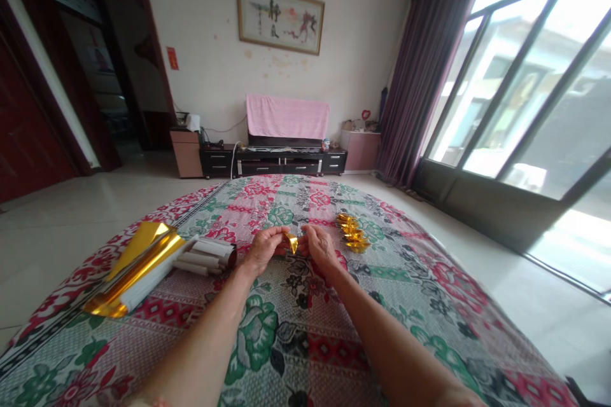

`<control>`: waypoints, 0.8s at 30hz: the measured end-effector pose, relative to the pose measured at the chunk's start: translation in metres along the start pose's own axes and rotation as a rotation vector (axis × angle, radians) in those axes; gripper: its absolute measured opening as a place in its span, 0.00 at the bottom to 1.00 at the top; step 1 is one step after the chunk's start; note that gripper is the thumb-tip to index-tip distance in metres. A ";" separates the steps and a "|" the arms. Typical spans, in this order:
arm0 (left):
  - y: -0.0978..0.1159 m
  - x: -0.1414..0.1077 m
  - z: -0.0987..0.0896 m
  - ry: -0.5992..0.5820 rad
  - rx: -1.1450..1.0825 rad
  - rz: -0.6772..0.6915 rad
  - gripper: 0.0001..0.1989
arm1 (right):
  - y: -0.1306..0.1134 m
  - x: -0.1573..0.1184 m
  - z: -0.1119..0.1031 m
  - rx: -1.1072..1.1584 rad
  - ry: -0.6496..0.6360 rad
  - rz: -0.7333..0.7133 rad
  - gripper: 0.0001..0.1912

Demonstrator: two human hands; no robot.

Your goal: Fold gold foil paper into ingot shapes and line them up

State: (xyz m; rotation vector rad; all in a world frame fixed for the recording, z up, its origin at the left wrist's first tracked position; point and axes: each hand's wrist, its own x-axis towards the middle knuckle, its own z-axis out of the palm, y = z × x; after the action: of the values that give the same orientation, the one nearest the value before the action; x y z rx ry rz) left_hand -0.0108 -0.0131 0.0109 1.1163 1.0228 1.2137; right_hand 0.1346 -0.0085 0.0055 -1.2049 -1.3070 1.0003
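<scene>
Between my hands, over the patterned cloth (pixel 281 286), is a small folded piece of shiny gold paper (pixel 292 242). My left hand (pixel 265 248) pinches its left side between thumb and fingers. Close by the paper's right side is my right hand (pixel 319 247), its fingers bent toward it; whether they touch it is too small to tell. Several folded gold pieces (pixel 352 233) stand in a row to the right of my right hand. Gold sheets (pixel 147 261), partly curled with a white underside, lie at the left, beside some white-grey rolls (pixel 205 255).
Past the cloth's far edge a low black cabinet (pixel 279 164) stands against the wall, with a pink cloth (pixel 287 116) draped over something on it. A purple curtain (pixel 415 76) and large windows are at the right, doorways at the left.
</scene>
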 end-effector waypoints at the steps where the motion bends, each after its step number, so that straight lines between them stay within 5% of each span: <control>1: 0.000 0.000 -0.001 -0.010 -0.012 -0.001 0.14 | 0.001 -0.001 0.000 0.014 -0.004 -0.008 0.18; 9: 0.002 -0.002 -0.007 -0.110 -0.108 -0.006 0.17 | -0.001 -0.028 -0.007 0.062 0.012 -0.031 0.17; 18: 0.008 -0.004 0.003 -0.307 -0.197 -0.157 0.11 | -0.004 -0.047 -0.017 0.165 0.114 -0.046 0.17; 24: 0.016 0.006 0.033 0.021 0.123 -0.258 0.11 | 0.000 -0.048 -0.030 0.149 0.342 -0.084 0.18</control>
State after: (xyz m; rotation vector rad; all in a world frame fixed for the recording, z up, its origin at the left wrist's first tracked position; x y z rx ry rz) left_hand 0.0194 -0.0099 0.0322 1.0307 1.2303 0.9683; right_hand 0.1615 -0.0585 0.0016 -1.1387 -0.9887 0.7762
